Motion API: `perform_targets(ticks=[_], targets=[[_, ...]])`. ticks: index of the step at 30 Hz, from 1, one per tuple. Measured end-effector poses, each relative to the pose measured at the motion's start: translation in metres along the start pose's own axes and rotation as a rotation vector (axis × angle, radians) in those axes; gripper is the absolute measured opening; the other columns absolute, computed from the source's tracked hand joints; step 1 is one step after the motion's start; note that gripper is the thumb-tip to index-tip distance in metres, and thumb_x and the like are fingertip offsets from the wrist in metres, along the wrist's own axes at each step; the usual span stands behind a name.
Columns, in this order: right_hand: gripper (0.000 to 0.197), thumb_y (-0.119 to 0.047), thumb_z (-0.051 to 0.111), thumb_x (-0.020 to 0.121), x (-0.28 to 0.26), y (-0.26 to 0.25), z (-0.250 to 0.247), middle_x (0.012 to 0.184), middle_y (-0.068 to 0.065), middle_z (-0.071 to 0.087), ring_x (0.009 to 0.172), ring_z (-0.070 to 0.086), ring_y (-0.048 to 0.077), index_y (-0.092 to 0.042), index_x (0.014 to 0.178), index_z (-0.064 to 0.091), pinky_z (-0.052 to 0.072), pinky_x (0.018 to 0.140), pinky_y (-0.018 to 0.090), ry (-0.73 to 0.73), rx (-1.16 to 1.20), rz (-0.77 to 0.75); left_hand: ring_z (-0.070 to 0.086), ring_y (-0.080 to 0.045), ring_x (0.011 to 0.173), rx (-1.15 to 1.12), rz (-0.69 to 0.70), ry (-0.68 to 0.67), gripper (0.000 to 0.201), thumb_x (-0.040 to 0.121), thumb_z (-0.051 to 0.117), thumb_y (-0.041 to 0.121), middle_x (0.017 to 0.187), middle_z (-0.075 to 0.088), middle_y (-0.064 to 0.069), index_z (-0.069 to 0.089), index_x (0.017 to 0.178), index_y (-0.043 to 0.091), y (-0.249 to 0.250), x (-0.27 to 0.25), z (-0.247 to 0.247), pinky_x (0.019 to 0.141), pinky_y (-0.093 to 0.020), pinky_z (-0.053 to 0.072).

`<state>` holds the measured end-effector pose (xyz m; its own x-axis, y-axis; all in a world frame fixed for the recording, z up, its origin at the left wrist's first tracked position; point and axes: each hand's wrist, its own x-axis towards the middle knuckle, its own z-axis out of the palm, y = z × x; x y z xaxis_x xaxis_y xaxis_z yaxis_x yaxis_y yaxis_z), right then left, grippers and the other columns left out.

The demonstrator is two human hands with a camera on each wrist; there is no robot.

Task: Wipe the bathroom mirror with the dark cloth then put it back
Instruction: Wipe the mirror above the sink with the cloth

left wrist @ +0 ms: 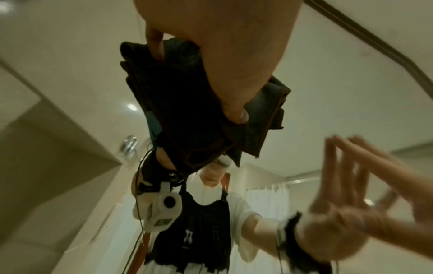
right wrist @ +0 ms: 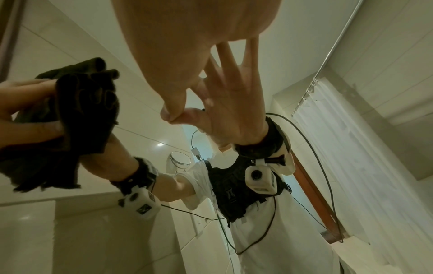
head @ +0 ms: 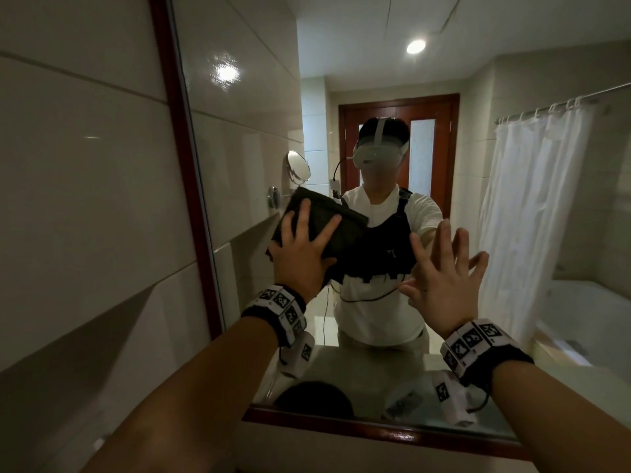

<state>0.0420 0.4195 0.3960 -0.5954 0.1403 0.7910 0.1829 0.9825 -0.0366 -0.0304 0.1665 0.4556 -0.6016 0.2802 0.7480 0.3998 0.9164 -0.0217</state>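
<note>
Dark folded terry cloth [head: 317, 230] is the thing everything turns on, and it sits directly under the left hand [head: 300, 254], sandwiched between that palm and the glass of the wood-framed bathroom mirror [head: 341, 107]. The left fingers [head: 302, 216] lie straight and spread over the back of the cloth, pressing it flat, while the left wrist view shows the thumb [left wrist: 236, 111] hooked round one edge of the folded layers, so the pad looks pinned rather than loosely carried. From those fingers the cloth reaches up and to the right, its long axis tilted that way, with one corner poking out toward the middle of the glass. The right hand [head: 440, 268] stands beside it, well clear of the cloth, fingers apart and straight; the right wrist view shows its thumb tip [right wrist: 167, 115] meeting its own reflection, so it seems to brace on the glass and holds nothing. Unwiped glass lies mostly to the right and above, which suggests the next stroke carries the cloth toward the bracing hand; that hand would likely have to lift off. Beyond both hands, the reflection shows a white shower curtain [head: 532, 206] and a small round wall mirror [head: 298, 165].
</note>
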Motion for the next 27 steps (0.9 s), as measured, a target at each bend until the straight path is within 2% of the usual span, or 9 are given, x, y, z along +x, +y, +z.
perform_targets(ticks=[4, 7, 11, 17, 21, 23, 26, 27], targets=[[0.095, -0.066, 0.058, 0.081, 0.000, -0.001, 0.000, 0.165, 0.009, -0.016, 0.150, -0.015, 0.039, -0.035, 0.158, 0.012, 0.008, 0.112, 0.075, 0.007, -0.001, 0.000, 0.004, -0.040, 0.145, -0.061, -0.182, 0.008, 0.083, 0.089, 0.059, 0.054, 0.162, -0.016, 0.000, 0.004, 0.151, 0.049, -0.054, 0.007, -0.010, 0.105, -0.066, 0.030], [0.096, -0.065, 0.060, 0.080, 0.000, -0.001, 0.002, 0.165, 0.010, -0.014, 0.150, -0.014, 0.040, -0.034, 0.158, 0.014, 0.008, 0.111, 0.075, 0.021, -0.005, -0.005, 0.007, -0.039, 0.145, -0.112, -0.296, 0.015, 0.082, 0.091, 0.059, 0.047, 0.163, -0.014, -0.003, 0.006, 0.154, 0.043, -0.110, 0.010, -0.015, 0.112, -0.057, 0.029], [0.097, -0.065, 0.062, 0.080, 0.000, -0.001, 0.003, 0.165, 0.011, -0.014, 0.150, -0.015, 0.040, -0.033, 0.158, 0.014, 0.008, 0.111, 0.075, 0.033, -0.014, -0.005, 0.016, -0.041, 0.142, -0.135, -0.272, 0.080, 0.083, 0.089, 0.066, 0.029, 0.164, -0.001, -0.011, 0.016, 0.156, 0.028, -0.139, 0.005, -0.013, 0.118, -0.048, 0.022], [0.099, -0.065, 0.064, 0.078, 0.000, -0.002, 0.002, 0.165, 0.011, -0.015, 0.150, -0.014, 0.040, -0.033, 0.158, 0.013, 0.007, 0.112, 0.075, 0.026, -0.016, 0.001, 0.002, -0.038, 0.147, -0.191, -0.352, 0.011, 0.080, 0.094, 0.060, 0.034, 0.163, -0.016, -0.005, 0.007, 0.154, 0.044, -0.112, -0.006, -0.007, 0.113, -0.050, 0.028], [0.099, -0.062, 0.067, 0.077, 0.000, -0.003, -0.002, 0.165, 0.012, -0.011, 0.150, -0.011, 0.040, -0.034, 0.157, 0.017, 0.003, 0.112, 0.073, 0.035, -0.005, -0.003, 0.000, -0.038, 0.146, -0.193, -0.360, -0.015, 0.081, 0.095, 0.058, 0.037, 0.162, -0.020, -0.004, 0.003, 0.152, 0.048, -0.111, -0.005, -0.009, 0.110, -0.052, 0.034], [0.094, -0.058, 0.069, 0.078, 0.001, -0.004, -0.008, 0.166, 0.013, -0.002, 0.151, -0.004, 0.041, -0.034, 0.156, 0.024, 0.004, 0.112, 0.071, 0.024, -0.007, 0.001, 0.000, -0.037, 0.147, -0.205, -0.381, -0.039, 0.082, 0.095, 0.058, 0.037, 0.161, -0.021, -0.004, 0.001, 0.152, 0.049, -0.110, -0.001, -0.016, 0.109, -0.049, 0.035], [0.072, -0.052, 0.068, 0.083, 0.010, -0.004, -0.028, 0.157, 0.015, 0.027, 0.143, 0.023, 0.043, -0.032, 0.147, 0.043, 0.020, 0.112, 0.066, 0.100, 0.000, -0.006, 0.001, -0.038, 0.146, -0.230, -0.388, -0.044, 0.082, 0.094, 0.059, 0.039, 0.162, -0.020, -0.005, 0.002, 0.152, 0.049, -0.110, 0.011, -0.029, 0.110, -0.050, 0.034], [0.069, -0.051, 0.067, 0.084, 0.017, -0.003, -0.036, 0.154, 0.015, 0.031, 0.140, 0.027, 0.041, -0.032, 0.146, 0.045, 0.022, 0.112, 0.063, 0.138, 0.003, -0.021, 0.002, -0.039, 0.146, -0.233, -0.387, -0.040, 0.082, 0.094, 0.060, 0.039, 0.162, -0.019, -0.005, 0.003, 0.152, 0.049, -0.111, 0.016, -0.033, 0.110, -0.051, 0.033]])
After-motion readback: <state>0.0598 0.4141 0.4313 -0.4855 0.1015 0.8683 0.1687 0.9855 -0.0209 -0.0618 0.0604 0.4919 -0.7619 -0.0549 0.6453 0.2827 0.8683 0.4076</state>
